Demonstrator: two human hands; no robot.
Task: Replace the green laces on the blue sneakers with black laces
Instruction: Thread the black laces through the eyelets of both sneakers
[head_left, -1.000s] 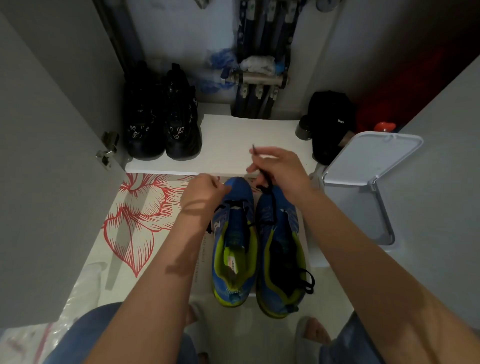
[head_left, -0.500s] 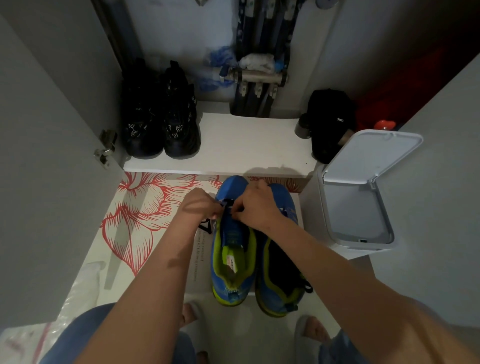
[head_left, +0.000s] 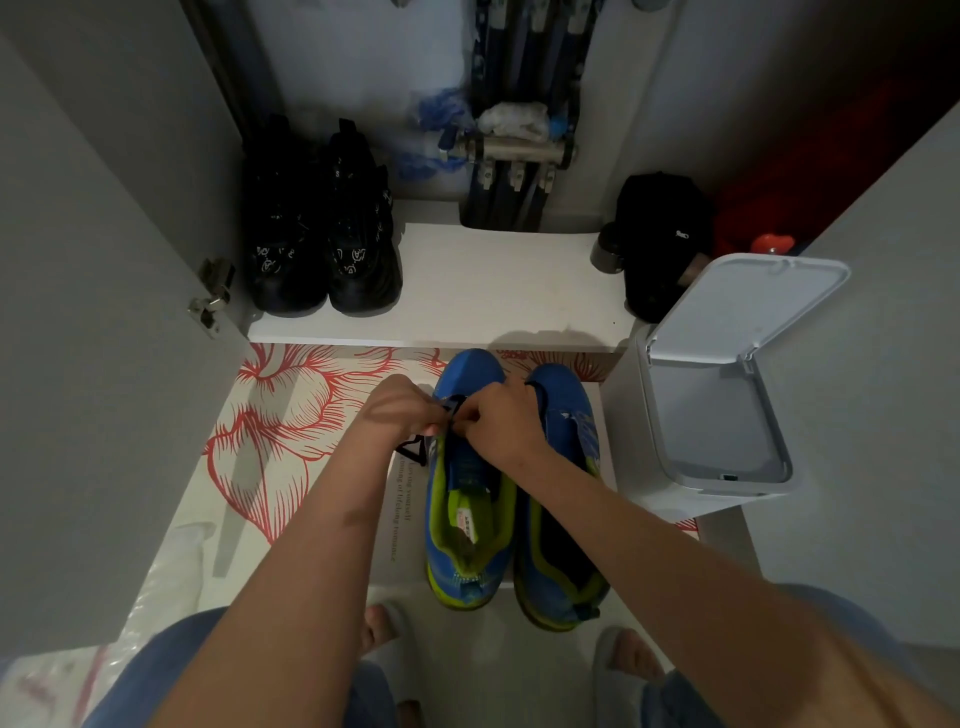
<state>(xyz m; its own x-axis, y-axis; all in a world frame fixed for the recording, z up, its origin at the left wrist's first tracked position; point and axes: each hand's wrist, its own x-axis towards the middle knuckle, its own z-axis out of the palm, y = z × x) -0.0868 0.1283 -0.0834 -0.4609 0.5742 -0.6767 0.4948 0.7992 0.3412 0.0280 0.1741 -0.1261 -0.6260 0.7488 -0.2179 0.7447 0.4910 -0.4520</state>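
Observation:
Two blue sneakers with yellow-green lining stand side by side on a floral sheet, toes pointing away from me. Over the front eyelets of the left sneaker (head_left: 467, 499) my left hand (head_left: 400, 408) and my right hand (head_left: 501, 421) meet, both pinching a black lace (head_left: 451, 404). A loop of that lace (head_left: 413, 451) hangs off the shoe's left side. The right sneaker (head_left: 563, 499) stands untouched, with my right forearm crossing above it. No green lace is in view.
A white bin (head_left: 717, 415) with its lid up stands right of the sneakers. On the white shelf (head_left: 493, 291) behind are a pair of black shoes (head_left: 322, 244) and a black cap (head_left: 660, 234). An open cabinet door (head_left: 104, 312) bounds the left. My slippered feet (head_left: 623, 660) are below.
My right hand came down from above the right sneaker, where it held a lace end up, and joined my left hand at the left sneaker's front eyelets.

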